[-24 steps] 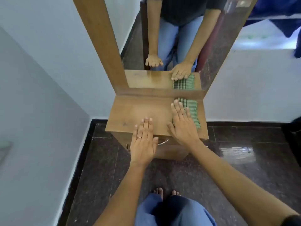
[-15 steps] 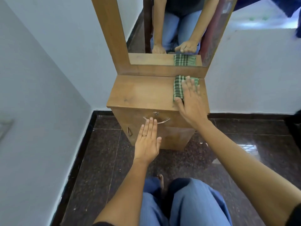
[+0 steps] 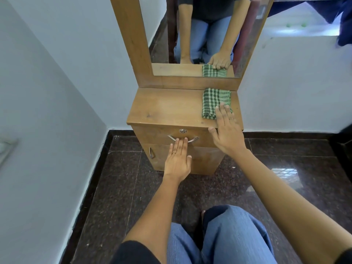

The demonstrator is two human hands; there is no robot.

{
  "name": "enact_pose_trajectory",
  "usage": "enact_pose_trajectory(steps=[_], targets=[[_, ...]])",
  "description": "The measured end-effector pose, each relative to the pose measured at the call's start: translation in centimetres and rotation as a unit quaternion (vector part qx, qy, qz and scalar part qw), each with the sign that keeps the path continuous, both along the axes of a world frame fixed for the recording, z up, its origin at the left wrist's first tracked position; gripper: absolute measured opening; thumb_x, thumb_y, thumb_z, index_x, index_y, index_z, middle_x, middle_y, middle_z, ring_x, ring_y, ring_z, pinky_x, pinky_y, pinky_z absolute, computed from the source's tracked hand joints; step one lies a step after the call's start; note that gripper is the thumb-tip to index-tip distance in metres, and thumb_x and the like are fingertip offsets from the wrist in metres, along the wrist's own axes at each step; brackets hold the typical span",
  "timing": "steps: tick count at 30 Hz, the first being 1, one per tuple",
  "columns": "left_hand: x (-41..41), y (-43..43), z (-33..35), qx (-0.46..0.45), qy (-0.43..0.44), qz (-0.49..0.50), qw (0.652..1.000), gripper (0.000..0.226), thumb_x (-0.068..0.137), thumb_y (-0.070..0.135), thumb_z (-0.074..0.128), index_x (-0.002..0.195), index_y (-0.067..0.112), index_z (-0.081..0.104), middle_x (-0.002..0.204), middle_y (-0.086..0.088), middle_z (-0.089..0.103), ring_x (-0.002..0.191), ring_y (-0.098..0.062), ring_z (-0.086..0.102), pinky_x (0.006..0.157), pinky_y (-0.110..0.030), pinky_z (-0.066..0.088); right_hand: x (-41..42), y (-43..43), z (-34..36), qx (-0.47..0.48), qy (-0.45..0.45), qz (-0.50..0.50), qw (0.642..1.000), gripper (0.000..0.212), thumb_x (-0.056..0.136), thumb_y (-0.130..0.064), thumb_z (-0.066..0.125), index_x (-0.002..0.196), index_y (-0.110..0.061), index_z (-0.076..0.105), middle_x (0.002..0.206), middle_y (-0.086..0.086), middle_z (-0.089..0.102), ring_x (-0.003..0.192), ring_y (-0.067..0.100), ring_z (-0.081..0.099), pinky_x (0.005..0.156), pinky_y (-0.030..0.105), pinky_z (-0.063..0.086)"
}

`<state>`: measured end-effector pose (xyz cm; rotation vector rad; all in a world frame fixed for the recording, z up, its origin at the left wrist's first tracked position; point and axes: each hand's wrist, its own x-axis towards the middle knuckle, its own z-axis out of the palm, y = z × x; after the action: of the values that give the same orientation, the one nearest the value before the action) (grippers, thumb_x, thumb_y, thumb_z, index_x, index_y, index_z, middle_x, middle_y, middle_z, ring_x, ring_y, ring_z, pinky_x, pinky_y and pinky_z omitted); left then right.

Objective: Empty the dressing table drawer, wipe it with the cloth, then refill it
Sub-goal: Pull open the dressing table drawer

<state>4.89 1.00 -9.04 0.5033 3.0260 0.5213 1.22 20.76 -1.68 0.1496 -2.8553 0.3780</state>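
Observation:
A small wooden dressing table [image 3: 167,109] stands against the white wall, its drawer [image 3: 152,135] closed under the top. The drawer has a curved metal handle [image 3: 193,139] and a round lock [image 3: 182,131]. My left hand [image 3: 178,161] is flat with straight fingers, fingertips at the middle of the handle. A folded green checked cloth [image 3: 214,101] lies on the right rear of the tabletop. My right hand [image 3: 226,131] lies flat over the table's right front corner, fingertips resting on the cloth's near edge.
A tall mirror [image 3: 207,33] in a wooden frame rises behind the tabletop. Below the drawer is a cupboard door [image 3: 202,161] with a small handle [image 3: 151,153] at its left. Dark polished floor [image 3: 123,187] lies around; a white wall [image 3: 47,111] is close on the left.
My view has dropped lower and back. My left hand moved down from the tabletop to the drawer handle. My right hand slid back toward the near end of the cloth.

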Motion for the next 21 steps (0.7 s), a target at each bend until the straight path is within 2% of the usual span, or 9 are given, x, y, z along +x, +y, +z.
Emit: enact_pose_trajectory(steps=[8,13,15,17,19,21], targets=[[1.5,0.0,0.2,0.025,-0.004,0.013,1.0,0.061,0.103,0.029,0.03,0.156,0.008,0.01,0.163,-0.007,0.012,0.151,-0.018,-0.001,0.115,-0.025,-0.018,0.1,-0.1,0.1,0.004,-0.018,0.001,1.0,0.065,0.101,-0.036,0.04,0.152,-0.006,0.013,0.16,0.011,0.004,0.148,0.024,-0.001,0.121,0.04,0.004],[5.8,-0.8,0.4,0.026,-0.016,0.015,0.999,0.061,0.104,0.034,0.028,0.156,0.009,0.007,0.164,-0.007,0.009,0.151,-0.017,-0.002,0.117,-0.026,-0.016,0.6,-0.2,1.1,0.028,-0.068,0.002,0.997,0.072,0.099,-0.036,0.041,0.153,-0.008,0.002,0.16,0.011,-0.007,0.148,0.024,-0.01,0.12,0.039,-0.006],[7.8,-1.3,1.2,0.053,-0.012,0.013,0.998,0.059,0.105,0.033,0.03,0.156,0.009,0.012,0.163,-0.007,0.015,0.151,-0.017,0.005,0.118,-0.023,-0.011,1.3,-0.8,1.7,0.032,-0.087,-0.012,0.996,0.081,0.095,-0.033,0.047,0.153,-0.007,-0.004,0.159,0.013,-0.013,0.147,0.026,-0.015,0.119,0.04,-0.009],[9.3,-1.8,2.7,0.101,0.032,0.009,0.994,0.054,0.104,0.03,0.036,0.152,0.008,0.028,0.156,-0.009,0.032,0.147,-0.019,0.024,0.12,-0.024,0.002,2.2,-1.6,1.9,0.029,-0.102,-0.024,0.994,0.09,0.092,-0.035,0.052,0.152,-0.006,-0.009,0.158,0.014,-0.017,0.146,0.027,-0.018,0.118,0.041,-0.011],[9.7,-2.3,4.4,0.135,0.124,0.004,0.983,0.05,0.101,0.028,0.04,0.146,0.006,0.042,0.148,-0.01,0.045,0.14,-0.02,0.039,0.119,-0.031,0.019,3.4,-2.5,1.9,0.019,-0.104,-0.018,0.994,0.093,0.091,-0.036,0.054,0.151,-0.006,-0.01,0.158,0.013,-0.019,0.145,0.028,-0.019,0.117,0.038,-0.013],[8.7,-2.9,6.1,0.145,0.186,0.025,0.972,0.051,0.101,0.029,0.037,0.146,0.005,0.04,0.149,-0.009,0.041,0.142,-0.019,0.033,0.119,-0.033,0.021,4.7,-3.4,1.6,-0.003,-0.108,-0.004,0.994,0.092,0.09,-0.036,0.053,0.152,-0.007,-0.009,0.158,0.013,-0.018,0.145,0.027,-0.019,0.116,0.036,-0.014]])
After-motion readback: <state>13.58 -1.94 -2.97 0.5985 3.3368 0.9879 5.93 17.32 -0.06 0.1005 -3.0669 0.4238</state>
